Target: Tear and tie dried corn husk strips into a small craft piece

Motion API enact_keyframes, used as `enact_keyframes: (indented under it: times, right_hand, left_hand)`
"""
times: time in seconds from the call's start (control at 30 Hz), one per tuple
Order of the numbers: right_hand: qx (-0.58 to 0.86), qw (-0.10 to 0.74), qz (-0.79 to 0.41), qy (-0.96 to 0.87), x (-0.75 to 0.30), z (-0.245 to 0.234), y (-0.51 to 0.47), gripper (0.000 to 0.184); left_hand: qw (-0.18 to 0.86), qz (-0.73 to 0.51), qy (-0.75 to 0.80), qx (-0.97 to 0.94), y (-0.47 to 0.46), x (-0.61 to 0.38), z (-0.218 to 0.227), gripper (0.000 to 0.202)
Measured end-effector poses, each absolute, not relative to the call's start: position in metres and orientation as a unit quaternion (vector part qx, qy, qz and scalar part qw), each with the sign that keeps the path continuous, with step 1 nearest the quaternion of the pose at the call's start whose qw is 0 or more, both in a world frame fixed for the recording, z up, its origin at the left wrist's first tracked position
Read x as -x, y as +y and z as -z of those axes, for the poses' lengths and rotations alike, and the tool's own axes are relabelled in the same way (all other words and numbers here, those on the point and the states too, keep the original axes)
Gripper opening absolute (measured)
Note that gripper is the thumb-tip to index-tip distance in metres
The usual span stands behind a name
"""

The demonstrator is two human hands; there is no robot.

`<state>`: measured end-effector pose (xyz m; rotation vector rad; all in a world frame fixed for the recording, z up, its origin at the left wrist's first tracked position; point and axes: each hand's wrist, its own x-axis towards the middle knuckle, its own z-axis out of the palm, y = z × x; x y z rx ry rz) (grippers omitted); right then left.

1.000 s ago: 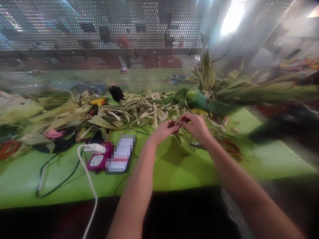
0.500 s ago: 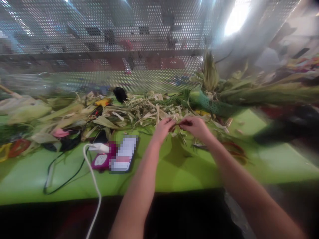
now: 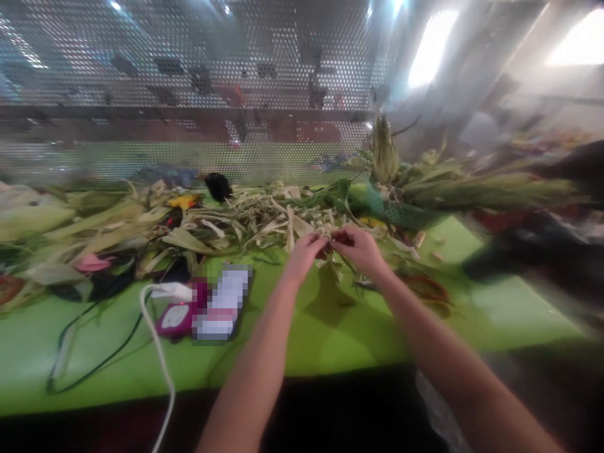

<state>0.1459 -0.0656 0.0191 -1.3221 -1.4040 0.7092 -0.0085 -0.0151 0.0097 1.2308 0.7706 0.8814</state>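
My left hand [image 3: 307, 251] and my right hand [image 3: 357, 247] meet above the green table, both closed in a pinch. Between their fingertips is a small bunch of pale corn husk strips [image 3: 336, 269], its ends hanging below the fingers. The fingers partly hide the place where they grip it. Just behind the hands lies a heap of dried corn husk strips [image 3: 264, 211]. Scissors with orange handles [image 3: 427, 290] rest to the right of my right hand, partly behind the forearm.
A phone [image 3: 225, 302] lies left of my left forearm, beside a magenta box [image 3: 177, 318] with a white cable [image 3: 163, 352]. A teal basket [image 3: 391, 204] with corn husks stands at the back right. Perforated metal panelling [image 3: 212, 75] rises behind the green table [image 3: 358, 346].
The view has shifted a little, so the table things sit lower and further left. Both hands stay together on the husk strips, drawn slightly closer to each other.
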Motion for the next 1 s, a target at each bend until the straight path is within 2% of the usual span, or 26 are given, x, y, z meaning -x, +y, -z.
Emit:
enact_keyframes:
  times: [0.17, 0.37, 0.47, 0.63, 0.87, 1.0]
  right_hand:
    - [0.562, 0.503, -0.289, -0.589, -0.148, -0.017, -0.065, 0.027]
    - [0.576, 0.479, -0.288, -0.596, -0.145, -0.017, -0.066, 0.027]
    - [0.564, 0.47, -0.283, -0.618, -0.141, -0.017, -0.068, 0.02]
    - [0.547, 0.473, -0.263, -0.639, -0.137, -0.019, -0.07, 0.01]
    - [0.541, 0.47, -0.403, -0.569, -0.141, -0.022, -0.069, 0.031]
    - [0.535, 0.47, -0.435, -0.551, -0.144, -0.02, -0.069, 0.033]
  left_hand:
    - [0.601, -0.457, 0.318, -0.574, -0.011, 0.016, -0.012, 0.032]
    - [0.534, -0.466, 0.327, -0.625, -0.01, 0.021, -0.012, 0.037]
    - [0.565, -0.471, 0.336, -0.588, -0.011, 0.018, -0.01, 0.036]
    - [0.702, -0.431, 0.363, -0.436, -0.012, 0.012, -0.007, 0.035]
    - [0.704, -0.456, 0.336, -0.427, -0.009, 0.019, -0.011, 0.035]
    - [0.701, -0.46, 0.333, -0.432, -0.009, 0.02, -0.014, 0.034]
